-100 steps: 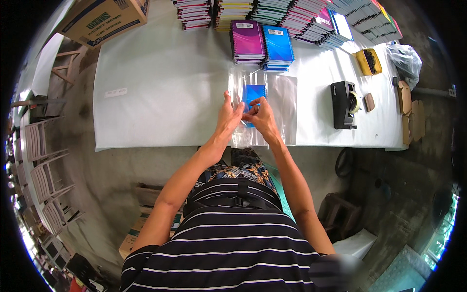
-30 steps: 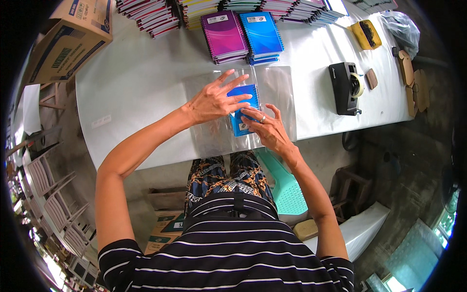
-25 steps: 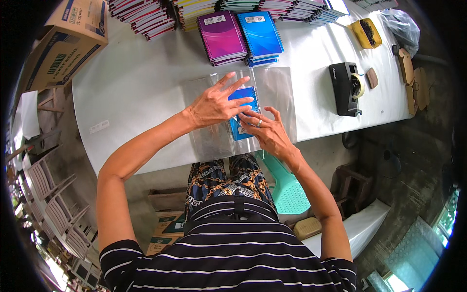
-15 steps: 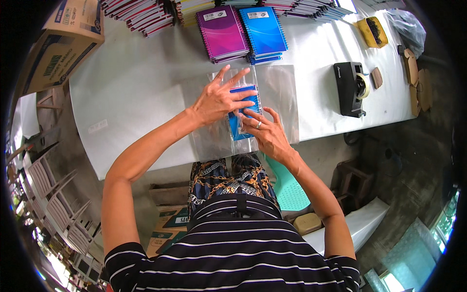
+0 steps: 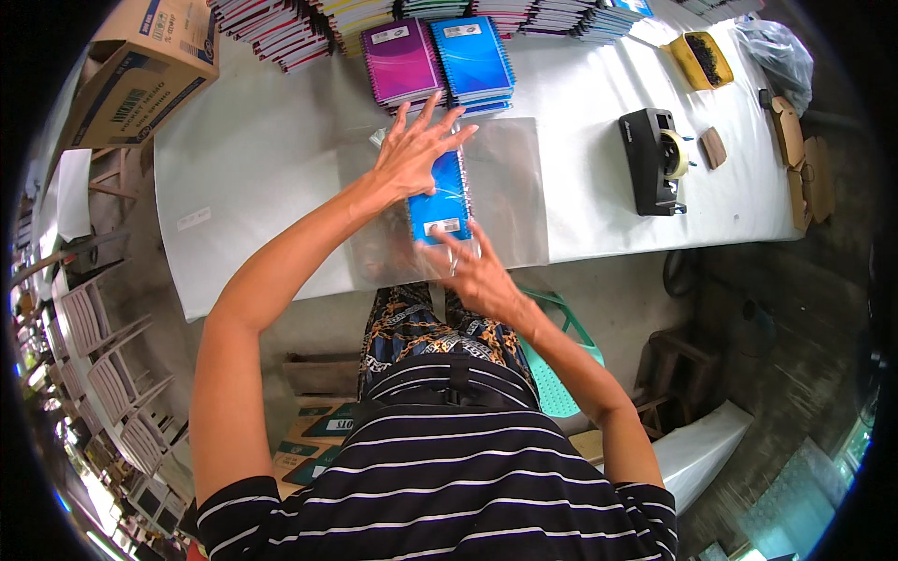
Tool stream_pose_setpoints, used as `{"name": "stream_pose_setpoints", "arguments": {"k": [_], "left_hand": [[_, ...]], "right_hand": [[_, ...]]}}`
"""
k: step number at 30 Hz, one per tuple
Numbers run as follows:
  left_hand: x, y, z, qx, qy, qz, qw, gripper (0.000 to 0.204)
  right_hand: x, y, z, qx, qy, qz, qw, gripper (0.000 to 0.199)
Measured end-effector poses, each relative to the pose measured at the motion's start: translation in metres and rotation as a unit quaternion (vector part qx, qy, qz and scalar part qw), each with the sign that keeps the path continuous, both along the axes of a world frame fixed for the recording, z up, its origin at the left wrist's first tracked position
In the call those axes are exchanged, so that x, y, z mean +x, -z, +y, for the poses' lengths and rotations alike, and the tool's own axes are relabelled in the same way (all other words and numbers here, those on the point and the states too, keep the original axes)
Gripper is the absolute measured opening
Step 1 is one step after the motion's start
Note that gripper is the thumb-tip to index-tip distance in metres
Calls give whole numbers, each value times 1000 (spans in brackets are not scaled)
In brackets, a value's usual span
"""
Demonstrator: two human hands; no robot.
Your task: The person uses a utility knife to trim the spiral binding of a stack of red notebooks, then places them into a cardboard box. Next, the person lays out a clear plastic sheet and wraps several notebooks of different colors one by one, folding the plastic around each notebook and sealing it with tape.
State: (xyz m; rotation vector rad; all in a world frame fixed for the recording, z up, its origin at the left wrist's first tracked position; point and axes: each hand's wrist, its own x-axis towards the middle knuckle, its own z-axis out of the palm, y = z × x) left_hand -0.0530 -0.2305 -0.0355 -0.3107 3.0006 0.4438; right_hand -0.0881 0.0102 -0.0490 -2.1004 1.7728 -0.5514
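A small blue spiral notebook [image 5: 438,208] with a white label near its lower end lies in clear plastic wrapping on the table, its wire binding on the right. My left hand [image 5: 412,154] rests over its upper end, open with fingers spread. At the lower end, my right hand [image 5: 479,279] is open, fingers stretched across the plastic and the notebook's bottom edge; it is slightly blurred. Beneath both is a wide clear plastic sheet [image 5: 510,192]. Just beyond my left fingers stand a stack of purple notebooks [image 5: 402,58] and a stack of blue notebooks [image 5: 472,58].
On the right of the white-covered table [image 5: 253,224] stand a black tape dispenser [image 5: 647,164], a brown block [image 5: 714,148] and a yellow container [image 5: 702,61]. More notebook stacks [image 5: 281,33] line the far edge. A cardboard box [image 5: 140,84] is at left; a green stool [image 5: 552,374] sits below.
My right hand has slid down from the middle of the notebook to its lower end, uncovering the label. My left hand has shifted up toward the top, fingers fanned wider.
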Motion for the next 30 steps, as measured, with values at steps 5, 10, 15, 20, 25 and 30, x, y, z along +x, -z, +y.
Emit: {"name": "stream_pose_setpoints", "arguments": {"k": [5, 10, 15, 20, 25, 30], "left_hand": [[-17, 3, 13, -41, -4, -59, 997, 118], [-30, 11, 29, -102, 40, -30, 994, 108], [-31, 15, 24, -109, 71, -81, 988, 112], [-48, -12, 18, -41, 126, -171, 976, 141], [-53, -25, 11, -14, 137, -187, 973, 136], [-46, -23, 5, 12, 134, -160, 978, 135]], "right_hand": [[-87, -35, 99, 29, 134, -116, 984, 40], [-297, -57, 179, -153, 575, -74, 800, 22], [-339, -59, 157, 100, 600, -272, 746, 39], [-360, -48, 160, 184, 535, -424, 708, 34], [-348, -1, 183, -18, 441, -608, 660, 17], [-328, 9, 194, -107, 364, -675, 633, 20]]}}
